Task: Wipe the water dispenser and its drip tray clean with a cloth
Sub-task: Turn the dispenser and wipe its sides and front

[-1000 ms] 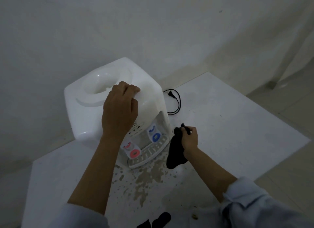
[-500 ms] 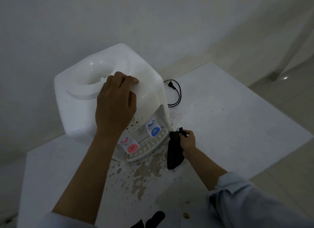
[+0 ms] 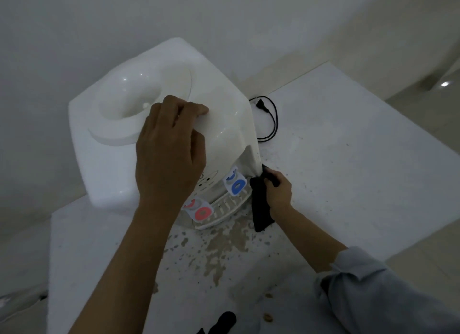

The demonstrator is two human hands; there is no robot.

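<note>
The dispenser (image 3: 159,124) stands at the far left of the table (image 3: 348,159), its front with the taps turned toward the near right. The drip tray (image 3: 221,209) lies along the foot of that front, its long axis running from near left, under the red tap (image 3: 201,210), to far right, under the blue tap (image 3: 236,184). The left hand (image 3: 169,154) rests on the top front edge of the dispenser, palm down, fingers curled over the rim of the bottle well, seemingly steadying the body. The right hand (image 3: 278,189) sits at the right end of the tray, fingers closed round a dark cloth (image 3: 260,206); the top of the cloth is bunched against the lower right corner of the dispenser, just beside the blue tap, and its tail hangs down to the table. So the right hand is the nearer to the tray by far, and the tray stretches away from it to the left and nearer. A wipe along the tray would therefore likely run leftward and toward the person, following its long axis, passing under both taps, which overhang it and leave little room. A black cord (image 3: 268,117) lies on the table at the far right of the dispenser, and brown stains (image 3: 224,249) spread over the table just in front of the tray.
</note>
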